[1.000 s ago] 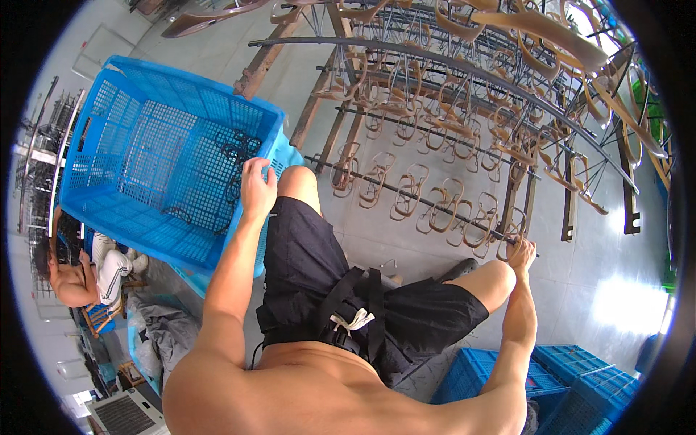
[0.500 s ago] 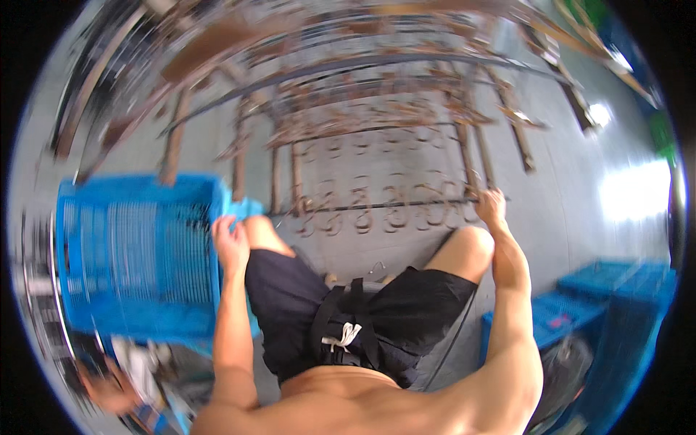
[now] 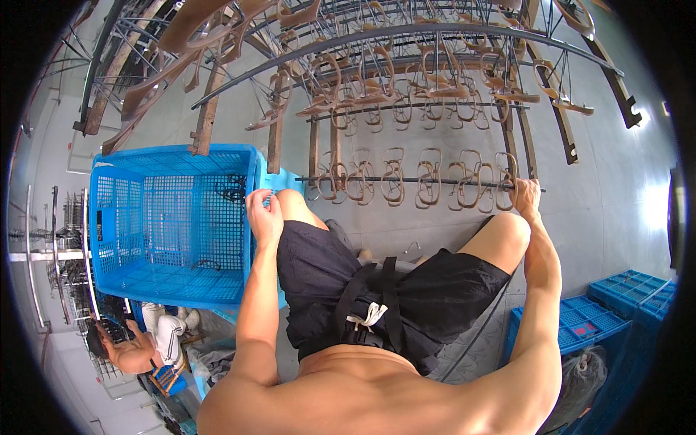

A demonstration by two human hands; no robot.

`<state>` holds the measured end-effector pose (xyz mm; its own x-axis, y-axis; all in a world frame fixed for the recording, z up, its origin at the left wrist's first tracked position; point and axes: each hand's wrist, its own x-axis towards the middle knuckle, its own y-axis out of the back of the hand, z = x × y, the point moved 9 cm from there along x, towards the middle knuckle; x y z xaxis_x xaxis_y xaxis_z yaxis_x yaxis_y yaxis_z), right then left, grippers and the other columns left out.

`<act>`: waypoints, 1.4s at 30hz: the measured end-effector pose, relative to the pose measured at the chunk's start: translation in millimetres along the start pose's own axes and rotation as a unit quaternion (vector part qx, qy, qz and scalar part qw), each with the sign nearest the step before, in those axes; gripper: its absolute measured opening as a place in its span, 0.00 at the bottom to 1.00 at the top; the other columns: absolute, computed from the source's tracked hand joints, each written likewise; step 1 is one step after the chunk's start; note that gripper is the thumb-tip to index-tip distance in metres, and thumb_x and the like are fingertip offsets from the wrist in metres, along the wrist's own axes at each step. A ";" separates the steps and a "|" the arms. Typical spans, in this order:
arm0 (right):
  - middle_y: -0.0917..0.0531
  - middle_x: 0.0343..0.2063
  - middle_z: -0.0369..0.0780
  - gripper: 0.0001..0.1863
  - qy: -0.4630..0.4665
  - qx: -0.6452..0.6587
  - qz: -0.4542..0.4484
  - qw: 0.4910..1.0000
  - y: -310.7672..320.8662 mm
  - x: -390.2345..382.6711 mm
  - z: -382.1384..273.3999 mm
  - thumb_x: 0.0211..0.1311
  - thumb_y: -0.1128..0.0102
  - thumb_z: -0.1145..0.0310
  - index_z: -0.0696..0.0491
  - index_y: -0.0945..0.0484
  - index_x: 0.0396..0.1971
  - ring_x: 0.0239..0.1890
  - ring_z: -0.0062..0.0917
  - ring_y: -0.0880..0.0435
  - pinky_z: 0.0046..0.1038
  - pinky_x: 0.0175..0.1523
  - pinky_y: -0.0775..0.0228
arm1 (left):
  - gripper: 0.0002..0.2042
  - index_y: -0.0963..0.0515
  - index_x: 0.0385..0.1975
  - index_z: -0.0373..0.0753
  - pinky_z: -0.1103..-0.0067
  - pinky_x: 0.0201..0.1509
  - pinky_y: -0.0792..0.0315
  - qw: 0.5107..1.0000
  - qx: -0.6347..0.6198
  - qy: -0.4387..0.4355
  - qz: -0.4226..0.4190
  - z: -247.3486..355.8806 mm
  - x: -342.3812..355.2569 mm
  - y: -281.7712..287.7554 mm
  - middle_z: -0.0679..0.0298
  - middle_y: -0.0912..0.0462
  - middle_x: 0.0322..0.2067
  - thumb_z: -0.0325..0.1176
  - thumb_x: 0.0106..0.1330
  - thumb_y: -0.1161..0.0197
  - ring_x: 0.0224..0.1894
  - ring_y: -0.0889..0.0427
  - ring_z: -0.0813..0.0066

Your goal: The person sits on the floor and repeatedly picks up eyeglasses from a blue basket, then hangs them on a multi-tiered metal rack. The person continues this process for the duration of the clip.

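Observation:
My right hand (image 3: pixel 526 196) is closed at the right end of a thin dark rod (image 3: pixel 413 180), beside the foot of a brown upright bar. Several brown, loop-shaped pieces (image 3: pixel 430 167) hang in a row along this rod. My left hand (image 3: pixel 265 215) has its fingers curled in, between the right rim of a blue plastic crate (image 3: pixel 250 163) and my left knee. Whatever those fingers hold, if anything, is hidden. The crate has mesh walls, with a few dark, thin bits in it.
Ahead, a rack carries more brown looped pieces (image 3: pixel 377 90) along a curved bar (image 3: pixel 406 29). Blue crates (image 3: pixel 580 319) stand at the right, beside a clear plastic bag (image 3: pixel 580 377). Another person (image 3: pixel 138 348) sits at lower left, near metal racks (image 3: pixel 69 239). A small hook (image 3: pixel 412 246) lies between my feet.
The view has turned left and sharpened, so the crate, rod and my hands sit further right in the picture. Both hands keep their places at the crate's rim and the rod's end.

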<state>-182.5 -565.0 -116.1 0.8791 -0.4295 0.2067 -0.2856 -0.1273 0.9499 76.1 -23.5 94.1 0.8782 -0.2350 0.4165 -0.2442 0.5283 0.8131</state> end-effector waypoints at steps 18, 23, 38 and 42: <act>0.29 0.46 0.42 0.14 -0.209 -0.014 0.059 0.976 -30.3 16.1 66.9 0.50 0.40 0.60 0.54 0.22 0.33 0.55 0.33 0.36 0.35 0.63 0.50 | 0.13 0.23 0.35 0.29 0.75 0.35 0.26 0.981 -0.078 0.087 -0.154 30.7 -27.0 -25.7 0.54 0.19 0.29 0.35 0.67 0.49 0.29 0.19 0.66; 0.32 0.52 0.42 0.22 -0.202 -0.076 0.215 0.952 -11.4 -15.8 59.2 0.50 0.49 0.73 0.50 0.30 0.48 0.58 0.35 0.37 0.38 0.64 0.48 | 0.17 0.26 0.28 0.28 0.79 0.33 0.27 0.970 -0.072 0.051 -0.225 63.1 -27.4 -46.4 0.59 0.23 0.23 0.38 0.69 0.51 0.26 0.23 0.74; 0.42 0.59 0.55 0.43 -0.903 0.114 -0.103 0.402 -125.0 -573.0 -29.7 0.50 0.46 0.40 0.41 0.51 0.63 0.63 0.43 0.43 0.45 0.62 0.54 | 0.14 0.34 0.52 0.32 0.84 0.38 0.27 0.932 -0.122 0.021 -0.341 111.5 -48.9 -94.7 0.59 0.25 0.39 0.27 0.67 0.53 0.33 0.25 0.79; 0.40 0.58 0.54 0.41 -0.898 0.093 -0.151 0.402 -138.5 -580.7 -26.6 0.50 0.42 0.48 0.41 0.52 0.62 0.56 0.44 0.34 0.44 0.62 0.52 | 0.14 0.34 0.51 0.32 0.84 0.39 0.28 0.918 -0.121 0.018 -0.377 131.0 -49.6 -118.7 0.58 0.25 0.42 0.26 0.67 0.52 0.33 0.25 0.80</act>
<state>-643.3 -274.2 -361.5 -0.7618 -0.3001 -0.5741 -0.4407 -0.4095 0.7988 7.7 -181.5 30.2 0.7742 -0.5838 -0.2445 0.5331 0.3932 0.7491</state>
